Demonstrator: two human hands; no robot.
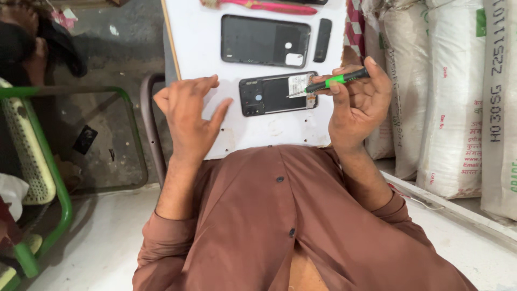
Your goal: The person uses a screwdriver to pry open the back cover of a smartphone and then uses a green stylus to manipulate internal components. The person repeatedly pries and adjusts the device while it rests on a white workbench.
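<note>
White board [269, 134]: right hand [355, 108] grips screwdriver [336, 81].

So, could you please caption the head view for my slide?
Right hand sets a green-handled screwdriver to an opened phone on a white board; left hand rests beside.

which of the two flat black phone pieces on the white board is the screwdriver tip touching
The opened phone body, nearer the person, with exposed parts inside. The right hand holds the green-and-black screwdriver to its right end. The plain back cover lies farther up, untouched.
</note>
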